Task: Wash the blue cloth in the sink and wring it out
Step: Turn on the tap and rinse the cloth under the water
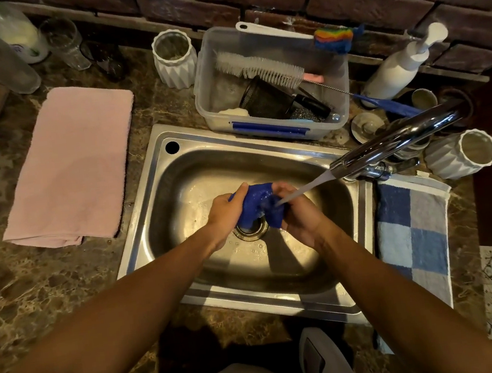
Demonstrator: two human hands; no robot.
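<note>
The wet blue cloth (259, 204) is bunched up between both my hands, just above the drain (248, 232) of the steel sink (160, 196). My left hand (224, 213) grips its left side. My right hand (295, 214) grips the right side. A stream of water (303, 189) runs from the chrome tap (393, 142) onto the cloth near my right fingers. Part of the cloth hangs down over the drain.
A folded pink towel (73, 166) lies left of the sink. A clear tub of brushes (270, 85) stands behind it. A blue checked towel (412, 234) lies at the right, with white ribbed cups (462, 154) and a pump bottle (400, 67) nearby.
</note>
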